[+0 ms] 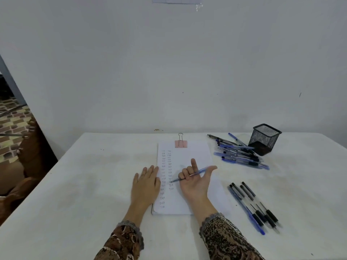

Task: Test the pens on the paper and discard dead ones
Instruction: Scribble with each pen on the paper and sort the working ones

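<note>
Pen [200, 170], blue: gripped in curled fingers of right hand [195, 184], palm up over paper [195, 154], index and thumb out. Left hand [145, 186] flat, relaxed, fingertips on paper's left edge. Pile [238, 153] beside mesh cup [264, 137]; row [251, 204] right of paper.

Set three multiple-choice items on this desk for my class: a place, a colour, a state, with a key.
1. Where is the mesh cup? A. far right, by the pen pile B. near left corner C. on the floor
2. The binder clip is what colour? A. green B. pink C. black
3. How does the left hand lie? A. curled round a pen B. flat on the edge of the paper C. raised
Key: A, it stands beside the pile; B, its body is pink; B, straight fingers, while the right hand grips the blue pen.
</note>
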### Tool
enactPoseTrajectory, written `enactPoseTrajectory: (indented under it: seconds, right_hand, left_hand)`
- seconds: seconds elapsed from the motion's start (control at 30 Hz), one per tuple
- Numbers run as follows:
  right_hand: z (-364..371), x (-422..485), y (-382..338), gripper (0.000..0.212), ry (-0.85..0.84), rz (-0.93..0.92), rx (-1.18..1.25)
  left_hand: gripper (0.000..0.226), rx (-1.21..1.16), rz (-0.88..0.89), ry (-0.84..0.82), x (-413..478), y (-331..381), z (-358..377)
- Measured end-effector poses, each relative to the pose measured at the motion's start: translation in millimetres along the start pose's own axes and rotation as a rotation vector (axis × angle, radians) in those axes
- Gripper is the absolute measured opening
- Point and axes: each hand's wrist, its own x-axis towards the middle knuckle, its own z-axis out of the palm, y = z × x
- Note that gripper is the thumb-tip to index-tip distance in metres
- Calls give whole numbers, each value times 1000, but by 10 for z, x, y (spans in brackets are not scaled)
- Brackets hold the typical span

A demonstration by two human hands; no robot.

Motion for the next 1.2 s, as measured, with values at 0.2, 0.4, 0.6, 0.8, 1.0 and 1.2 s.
enactPoseTrajectory:
  seconds: [0.2,0.4,0.6,0.8,1.0,1.2]
  right_hand:
    - [-26,41,93,64,-32,65,-347]
    - [-18,-7,150,15,-58,-96,-705]
    - [-66,-22,115,12,-83,-182,-687]
    - [-146,-48,139,26,-125,-305,-1080]
    - [-134,-111,202,53,-28,-458,-1214]
    - [-121,-128,222,51,-108,-384,-1301]
  left_hand:
    - [49,-9,6,11,1,-6,5]
    - [49,-8,18,-3,6,-14,-2]
    - [50,37,49,-23,10,-28,5]
    - [50,36,60,-8,10,-30,11]
    - [49,1,53,7,-5,-35,8]
    - [49,1,46,6,0,-31,17]
